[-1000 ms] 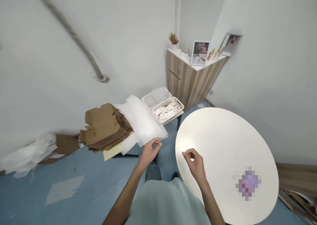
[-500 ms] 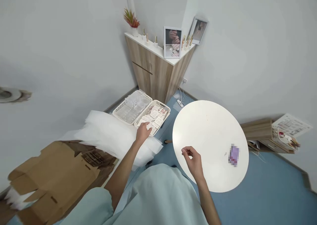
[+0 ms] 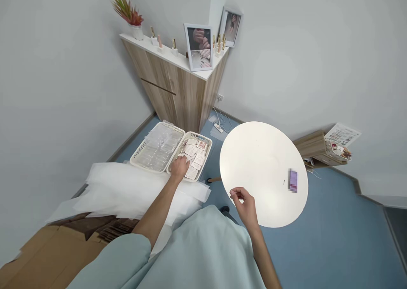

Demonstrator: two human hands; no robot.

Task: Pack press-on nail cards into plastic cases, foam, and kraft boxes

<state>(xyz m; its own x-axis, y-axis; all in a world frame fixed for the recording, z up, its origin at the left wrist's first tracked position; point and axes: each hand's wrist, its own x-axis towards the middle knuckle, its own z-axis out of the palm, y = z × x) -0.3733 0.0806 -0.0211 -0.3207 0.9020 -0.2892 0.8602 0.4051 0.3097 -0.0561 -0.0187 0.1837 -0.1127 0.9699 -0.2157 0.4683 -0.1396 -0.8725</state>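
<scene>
My left hand [image 3: 179, 167] reaches into the right-hand white basket [image 3: 207, 151], its curled fingers down among small white printed packets [image 3: 199, 158]. The fingertips are partly hidden, so what they hold cannot be made out. Close beside it stands a second white basket [image 3: 136, 161] with clear plastic packs [image 3: 157, 147]. Over the near left rim of the round white table [image 3: 263, 161] hovers my right hand [image 3: 244, 204]. Its thumb and fingers curl together in a loose pinch, with nothing visible in them.
White foam sheets [image 3: 117, 187] and brown cardboard [image 3: 47, 255] lie at lower left. A blurred purple item [image 3: 293, 180] rests on the table. Behind stands a wooden cabinet [image 3: 178, 89] with picture frames, small bottles and a plant [image 3: 127, 13]. A power strip [image 3: 218, 127] lies on the floor.
The view has swung and moved closer to the baskets. My left hand has sunk lower among the packets, its fingers more curled. My right hand keeps much the same pose by the table.
</scene>
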